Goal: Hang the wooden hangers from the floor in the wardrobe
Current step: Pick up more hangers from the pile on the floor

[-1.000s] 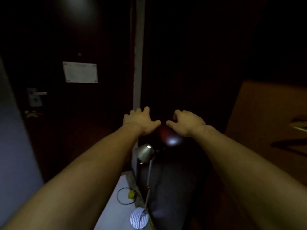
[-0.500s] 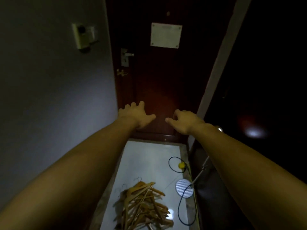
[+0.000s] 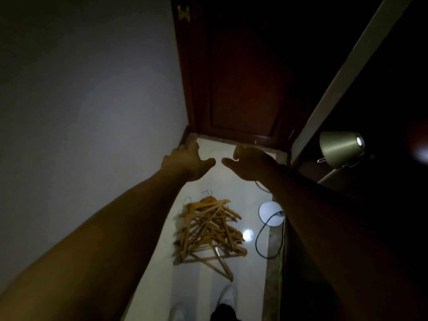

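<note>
Both arms were stretched forward, left hand (image 3: 187, 162) and right hand (image 3: 249, 163) held side by side in the air, fingers loosely spread and empty. The wooden hangers (image 3: 208, 230) lay heaped on the pale floor (image 3: 231, 181) below the hands, near a lamp base (image 3: 271, 213) and its cable (image 3: 260, 239).

The left hand (image 3: 187, 163) and right hand (image 3: 250, 164) are bare, both forearms too; white shoes (image 3: 228, 295) below; a dark trouser leg (image 3: 223, 313).
</note>
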Tool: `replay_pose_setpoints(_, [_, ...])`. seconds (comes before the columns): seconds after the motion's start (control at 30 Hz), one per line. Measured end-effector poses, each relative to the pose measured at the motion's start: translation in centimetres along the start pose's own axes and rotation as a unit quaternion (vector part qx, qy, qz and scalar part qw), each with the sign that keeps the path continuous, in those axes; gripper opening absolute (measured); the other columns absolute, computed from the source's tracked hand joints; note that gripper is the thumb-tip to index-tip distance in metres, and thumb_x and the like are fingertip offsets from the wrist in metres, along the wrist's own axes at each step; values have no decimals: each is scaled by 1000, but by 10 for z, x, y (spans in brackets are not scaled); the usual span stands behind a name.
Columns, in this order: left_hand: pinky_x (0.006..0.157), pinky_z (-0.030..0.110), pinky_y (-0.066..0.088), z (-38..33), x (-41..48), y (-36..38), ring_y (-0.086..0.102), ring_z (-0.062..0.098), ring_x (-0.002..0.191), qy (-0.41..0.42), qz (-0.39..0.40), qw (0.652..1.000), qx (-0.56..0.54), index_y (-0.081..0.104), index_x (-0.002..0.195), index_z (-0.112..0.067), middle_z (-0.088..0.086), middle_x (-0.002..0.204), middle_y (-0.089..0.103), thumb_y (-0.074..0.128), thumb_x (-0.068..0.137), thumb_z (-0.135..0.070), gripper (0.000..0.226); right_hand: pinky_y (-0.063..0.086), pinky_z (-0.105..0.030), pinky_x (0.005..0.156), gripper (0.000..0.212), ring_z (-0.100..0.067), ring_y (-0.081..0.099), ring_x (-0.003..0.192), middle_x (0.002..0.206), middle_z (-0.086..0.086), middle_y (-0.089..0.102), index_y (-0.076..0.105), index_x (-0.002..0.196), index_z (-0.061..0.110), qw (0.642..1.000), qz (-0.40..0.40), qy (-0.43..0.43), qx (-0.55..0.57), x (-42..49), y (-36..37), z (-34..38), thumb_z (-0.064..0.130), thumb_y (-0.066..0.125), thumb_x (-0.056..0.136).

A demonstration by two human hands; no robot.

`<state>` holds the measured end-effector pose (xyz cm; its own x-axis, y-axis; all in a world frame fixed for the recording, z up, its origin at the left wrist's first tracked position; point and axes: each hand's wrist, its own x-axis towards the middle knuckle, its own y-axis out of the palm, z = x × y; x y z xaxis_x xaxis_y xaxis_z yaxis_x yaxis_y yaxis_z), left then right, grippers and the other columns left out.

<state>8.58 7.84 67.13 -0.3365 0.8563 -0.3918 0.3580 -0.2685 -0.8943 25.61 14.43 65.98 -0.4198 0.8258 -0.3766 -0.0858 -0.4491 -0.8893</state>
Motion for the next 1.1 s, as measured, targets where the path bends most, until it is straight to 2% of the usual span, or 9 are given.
replay_pose_setpoints(0.17, [109, 55, 36, 21, 22, 52, 42, 37, 135, -29, 58, 998, -25, 29, 151, -23, 13, 152, 40, 44, 88, -70, 81, 47, -42, 93, 62, -31, 55, 114, 126, -13, 57, 50, 131, 13, 999, 39, 0, 31, 25, 50, -17, 63, 39, 96])
replay_pose_setpoints(0.3, [103, 50, 42, 45, 48, 107, 50, 32, 125, -60, 118, 989, -67, 41, 140, -28, 7, 142, 50, 45, 70, -77, 86, 50, -41, 84, 56, -31, 59, 103, 116, -13, 61, 52, 126, 15, 993, 100, 14, 64, 36, 134, -37, 60, 43, 95])
replay_pose_setpoints(0.37, [100, 47, 43, 58, 66, 138, 51, 31, 125, -68, 149, 984, -73, 40, 141, -29, 7, 143, 51, 47, 73, -73, 82, 48, -37, 79, 51, -31, 61, 101, 113, -8, 61, 53, 125, 16, 987, 135, 26, 79, 41, 181, -46, 57, 44, 95])
replay_pose_setpoints(0.4, [97, 44, 43, 65, 75, 156, 51, 31, 125, -68, 168, 981, -74, 39, 142, -29, 8, 143, 51, 48, 76, -70, 78, 47, -36, 79, 49, -31, 61, 104, 113, -5, 59, 53, 126, 17, 983, 150, 51, 95, 41, 204, -52, 55, 47, 95])
replay_pose_setpoints(0.5, [90, 40, 42, 88, 103, 213, 51, 31, 125, -73, 210, 973, -68, 40, 143, -28, 10, 142, 51, 52, 81, -67, 74, 48, -42, 93, 52, -36, 57, 115, 127, -12, 59, 52, 130, 15, 965, 187, 130, 130, 46, 269, -66, 52, 52, 94])
replay_pose_setpoints(0.57, [89, 38, 42, 103, 119, 251, 51, 32, 126, -81, 235, 967, -58, 42, 142, -27, 11, 143, 51, 53, 82, -66, 72, 49, -43, 95, 54, -36, 58, 114, 130, -13, 58, 49, 131, 15, 956, 221, 137, 139, 54, 308, -75, 54, 50, 94])
replay_pose_setpoints(0.77, [87, 36, 41, 149, 165, 354, 51, 31, 125, -92, 296, 950, -33, 43, 140, -26, 11, 142, 51, 53, 85, -65, 68, 51, -44, 96, 53, -27, 60, 114, 130, -7, 59, 45, 138, 21, 926, 263, 194, 191, 85, 407, -104, 54, 48, 96])
replay_pose_setpoints(0.9, [97, 40, 45, 179, 196, 414, 54, 31, 121, -117, 310, 943, -33, 43, 137, -25, 10, 138, 53, 51, 83, -69, 69, 53, -40, 88, 47, -23, 59, 104, 121, -7, 59, 50, 127, 20, 916, 275, 245, 158, 98, 471, -128, 56, 47, 96])
replay_pose_setpoints(1.1, [94, 41, 48, 211, 250, 493, 56, 29, 114, -135, 308, 940, -46, 44, 135, -23, 11, 135, 55, 55, 83, -64, 67, 51, -36, 81, 42, -19, 58, 94, 115, -7, 62, 50, 121, 19, 908, 305, 243, 150, 139, 553, -145, 54, 47, 97])
